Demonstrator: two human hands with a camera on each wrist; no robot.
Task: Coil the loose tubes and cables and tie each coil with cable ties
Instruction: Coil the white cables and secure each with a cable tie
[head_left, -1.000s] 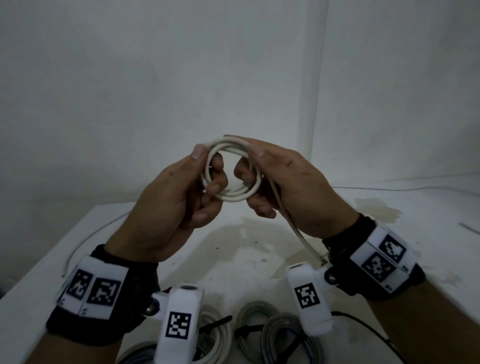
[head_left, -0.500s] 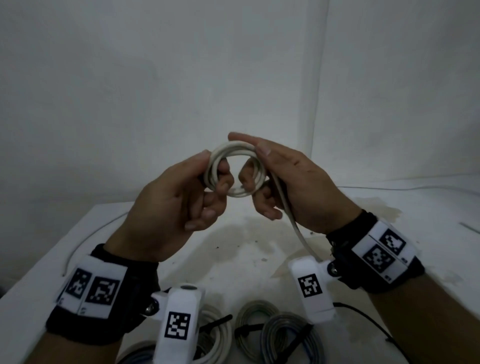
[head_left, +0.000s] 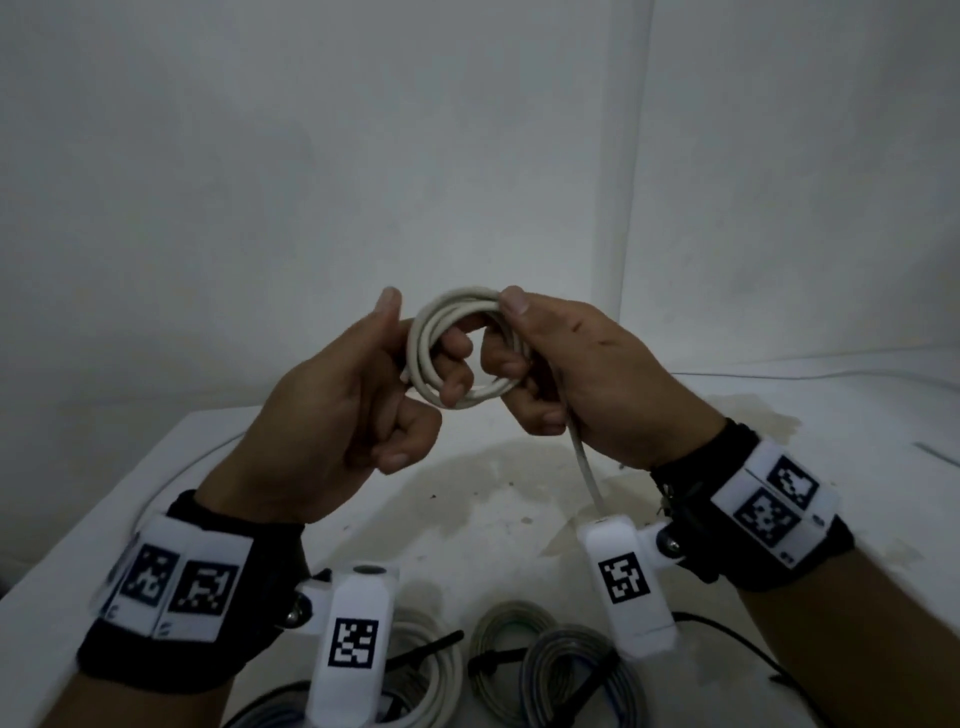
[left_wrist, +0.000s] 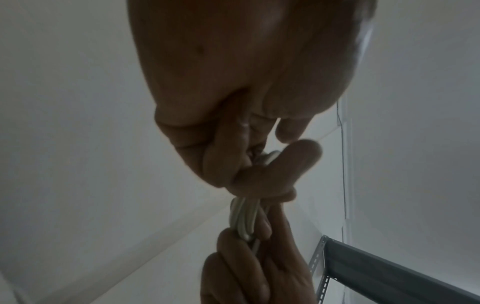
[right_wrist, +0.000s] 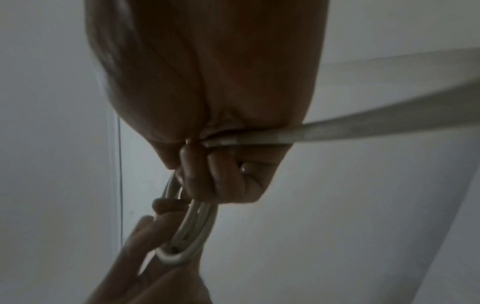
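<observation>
Both hands up in the air over a white table (head_left: 519, 519), well above its surface, open room all round them and white wall behind. Table's left edge runs diagonally at lower left; back edge meets the wall behind the hands.

Left hand (head_left: 343, 410) grips the left side of a small white cable coil (head_left: 457, 348): thumb up along the outer rim, fingers curled through the ring. Right hand (head_left: 571, 379) pinches the coil's top right with its thumb on top, fingers curled under and through. Coil stands roughly upright, its open face turned toward the camera, a few loops stacked tight.

Loose tail (head_left: 584, 462) drops out of the right fist, long axis running down and slightly right, then goes behind the right wrist camera mount (head_left: 628, 577). In the right wrist view the tail is a blurred streak to the right, probably in motion.

On the table near the front edge, tied coils (head_left: 561, 660) lie flat side by side, black cable ties (head_left: 493, 657) sticking out. A thin loose wire (head_left: 171, 473) curves near the left edge.
</observation>
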